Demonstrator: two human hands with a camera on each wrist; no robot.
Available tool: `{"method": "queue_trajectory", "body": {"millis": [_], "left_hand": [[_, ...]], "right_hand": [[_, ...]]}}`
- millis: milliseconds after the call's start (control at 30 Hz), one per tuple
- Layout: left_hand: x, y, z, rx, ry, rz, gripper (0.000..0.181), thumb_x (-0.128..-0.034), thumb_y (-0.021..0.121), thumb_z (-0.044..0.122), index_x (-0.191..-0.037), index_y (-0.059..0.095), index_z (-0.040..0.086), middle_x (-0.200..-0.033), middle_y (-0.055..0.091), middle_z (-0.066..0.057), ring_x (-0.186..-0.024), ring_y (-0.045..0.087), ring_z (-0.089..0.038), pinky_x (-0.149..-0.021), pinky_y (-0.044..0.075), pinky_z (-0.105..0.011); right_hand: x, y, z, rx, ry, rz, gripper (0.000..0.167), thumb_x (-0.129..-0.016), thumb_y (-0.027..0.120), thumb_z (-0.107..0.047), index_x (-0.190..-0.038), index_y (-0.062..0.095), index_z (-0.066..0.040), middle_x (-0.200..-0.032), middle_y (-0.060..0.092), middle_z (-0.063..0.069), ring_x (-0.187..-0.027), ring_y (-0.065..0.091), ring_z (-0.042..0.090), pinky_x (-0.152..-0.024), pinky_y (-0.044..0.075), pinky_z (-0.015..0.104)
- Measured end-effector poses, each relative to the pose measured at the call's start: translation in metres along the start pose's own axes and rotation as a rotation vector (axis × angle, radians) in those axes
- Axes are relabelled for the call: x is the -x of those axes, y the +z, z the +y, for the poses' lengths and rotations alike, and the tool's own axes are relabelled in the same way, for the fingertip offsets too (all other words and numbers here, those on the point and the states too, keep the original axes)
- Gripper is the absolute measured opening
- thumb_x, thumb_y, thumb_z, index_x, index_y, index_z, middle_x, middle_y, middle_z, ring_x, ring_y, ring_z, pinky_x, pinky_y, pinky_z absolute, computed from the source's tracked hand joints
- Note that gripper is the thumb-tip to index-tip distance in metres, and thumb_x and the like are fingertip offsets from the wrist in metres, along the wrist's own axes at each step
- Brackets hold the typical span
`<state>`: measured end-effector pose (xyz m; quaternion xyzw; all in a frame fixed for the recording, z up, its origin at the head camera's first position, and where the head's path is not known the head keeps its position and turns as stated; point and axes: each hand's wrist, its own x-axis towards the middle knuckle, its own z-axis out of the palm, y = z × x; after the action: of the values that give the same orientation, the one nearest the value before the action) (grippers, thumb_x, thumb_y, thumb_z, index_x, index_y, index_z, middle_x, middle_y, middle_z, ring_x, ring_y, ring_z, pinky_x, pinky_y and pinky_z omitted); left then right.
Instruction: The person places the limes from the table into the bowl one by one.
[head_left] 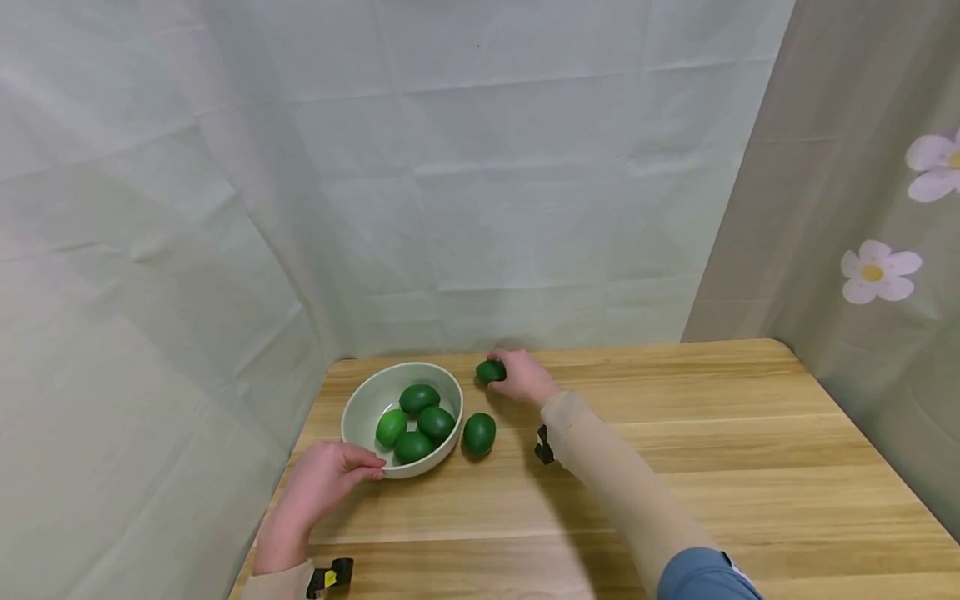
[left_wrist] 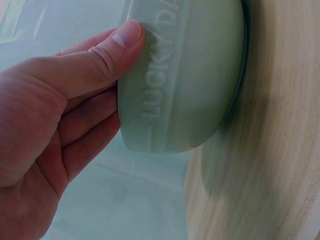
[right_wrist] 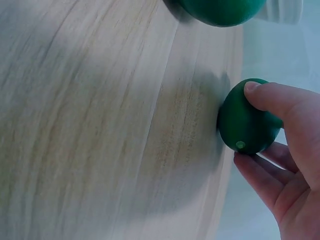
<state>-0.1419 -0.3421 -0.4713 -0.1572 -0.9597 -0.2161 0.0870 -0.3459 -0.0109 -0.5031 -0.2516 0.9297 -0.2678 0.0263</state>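
My left hand point(head_left: 322, 483) pinches the near left rim of a pale green bowl point(head_left: 362, 417), thumb outside. In the left wrist view, raised letters reading "LUCKY DA" run along the bowl's outer wall point(left_wrist: 195, 95). Inside the bowl lie several green fruits, one brighter point(head_left: 391, 427) than the others. Near the table's back edge, my right hand point(head_left: 525, 379) holds a smooth, dark green oval fruit point(right_wrist: 247, 117) between thumb and fingers; a small pale stem spot shows on it. Another dark green oval fruit point(head_left: 478, 434) rests on the table just right of the bowl.
The wooden table point(head_left: 720, 483) has rounded back corners and extends far to the right. Pale cloth point(head_left: 525, 208) hangs behind it and on the left. On the right hangs a cloth with white flowers point(head_left: 879, 273).
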Motion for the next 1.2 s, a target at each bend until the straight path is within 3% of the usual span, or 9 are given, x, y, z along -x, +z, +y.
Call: {"method": "queue_trajectory", "body": {"millis": [333, 1033, 1200], "left_hand": [[0.0019, 0.0009, -0.0037, -0.016, 0.021, 0.035, 0.013, -0.0808, 0.094, 0.020, -0.086, 0.087, 0.030, -0.085, 0.078, 0.020, -0.082, 0.072, -0.002, -0.075, 0.061, -0.036], [0.0004, -0.0003, -0.0009, -0.015, 0.009, 0.025, 0.012, -0.0821, 0.093, 0.021, -0.088, 0.087, 0.029, -0.085, 0.078, 0.019, -0.083, 0.073, -0.003, -0.076, 0.061, -0.037], [0.0011, -0.0006, 0.0003, -0.010, 0.031, 0.036, 0.010, -0.0818, 0.093, 0.023, -0.087, 0.087, 0.029, -0.085, 0.078, 0.019, -0.082, 0.073, -0.004, -0.075, 0.061, -0.037]], "right_hand": [[0.0036, -0.0014, 0.0018, -0.061, 0.039, 0.012, 0.057, -0.095, 0.086, -0.022, -0.146, 0.064, -0.009, -0.141, 0.068, 0.013, -0.125, 0.066, 0.030, -0.106, 0.053, 0.047], [0.0078, -0.0057, 0.0031, -0.139, 0.042, 0.038, 0.057, -0.096, 0.085, -0.030, -0.145, 0.065, -0.009, -0.136, 0.070, 0.012, -0.112, 0.068, 0.023, -0.095, 0.058, 0.042], [0.0091, -0.0062, 0.0032, -0.164, 0.050, 0.044, 0.055, -0.096, 0.085, -0.029, -0.144, 0.066, -0.010, -0.135, 0.071, 0.011, -0.112, 0.068, 0.023, -0.095, 0.058, 0.041]]}}
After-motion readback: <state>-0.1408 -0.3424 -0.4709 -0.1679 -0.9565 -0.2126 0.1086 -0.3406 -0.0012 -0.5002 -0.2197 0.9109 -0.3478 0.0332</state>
